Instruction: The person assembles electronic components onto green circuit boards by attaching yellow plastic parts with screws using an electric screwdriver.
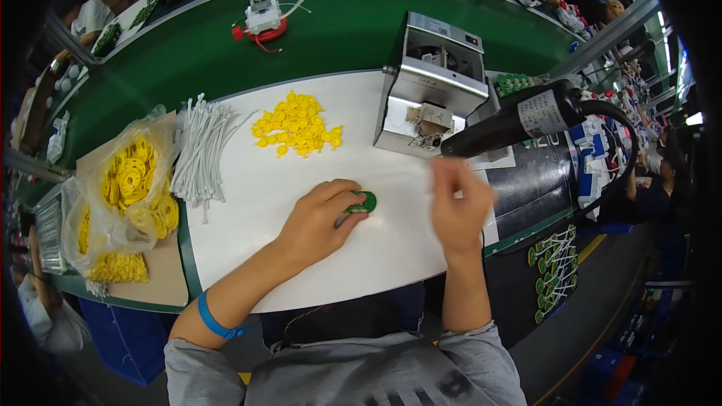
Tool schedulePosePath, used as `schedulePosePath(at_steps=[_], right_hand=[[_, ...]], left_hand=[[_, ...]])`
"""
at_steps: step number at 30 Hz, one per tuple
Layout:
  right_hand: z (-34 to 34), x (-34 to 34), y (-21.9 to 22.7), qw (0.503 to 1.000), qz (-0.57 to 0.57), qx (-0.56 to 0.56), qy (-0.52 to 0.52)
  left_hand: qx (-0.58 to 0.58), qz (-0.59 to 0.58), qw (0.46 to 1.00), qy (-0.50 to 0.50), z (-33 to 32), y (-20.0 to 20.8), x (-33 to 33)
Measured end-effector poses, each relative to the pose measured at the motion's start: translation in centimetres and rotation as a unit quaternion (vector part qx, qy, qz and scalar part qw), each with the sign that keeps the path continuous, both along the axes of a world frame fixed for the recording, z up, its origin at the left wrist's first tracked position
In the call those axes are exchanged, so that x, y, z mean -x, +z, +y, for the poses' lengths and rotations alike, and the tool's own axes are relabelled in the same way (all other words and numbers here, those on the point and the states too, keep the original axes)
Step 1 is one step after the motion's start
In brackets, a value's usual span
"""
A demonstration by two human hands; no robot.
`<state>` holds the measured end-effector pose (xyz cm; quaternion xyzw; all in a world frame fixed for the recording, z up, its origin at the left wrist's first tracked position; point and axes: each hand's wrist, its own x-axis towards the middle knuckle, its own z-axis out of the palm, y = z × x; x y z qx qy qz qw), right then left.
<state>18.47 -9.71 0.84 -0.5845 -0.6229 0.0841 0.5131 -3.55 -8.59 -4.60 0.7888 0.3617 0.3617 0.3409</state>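
My left hand [320, 218] is closed on a small round green circuit board [367, 202], pinched between thumb and fingers just over the white work sheet [301, 271]. My right hand [460, 210] is blurred by motion. Its thumb and fingers curl together in a pinch, and I cannot make out what is in them. Right beyond those fingertips is the narrow end of a black hand-held power tool [519, 124] with a thick cable. Behind the tool's tip stands a silver metal machine [435, 86] with an open top.
Small yellow plastic parts [297, 124] lie in a pile beyond my left hand. A bundle of white cables [201, 150] and a plastic bag of yellow discs [128, 180] are at the left. A white-and-red assembly [263, 19] sits farther back. Wired green boards [555, 274] lie at the lower right.
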Motion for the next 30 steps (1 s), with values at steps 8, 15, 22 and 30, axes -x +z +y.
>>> schedulePosePath(at_steps=[8, 15, 22, 30], right_hand=[[5.6, -3.9, 3.3, 0.919, 0.304, -0.077, 0.238], [7.7, -1.0, 8.0, 0.871, 0.422, -0.033, 0.249], [10.5, 1.7, 8.0, 0.961, 0.229, -0.14, 0.062], [8.1, 2.5, 6.9, 0.949, 0.286, -0.081, 0.109]], left_hand=[[-0.078, 0.034, 0.996, -0.018, 3.7, 0.8, -3.2], [-0.086, -0.004, 0.996, -0.021, 5.0, 0.1, -4.9], [-0.088, -0.013, 0.996, -0.017, 5.2, -0.3, -5.0], [-0.085, -0.021, 0.996, -0.013, 5.5, -0.7, -4.6]])
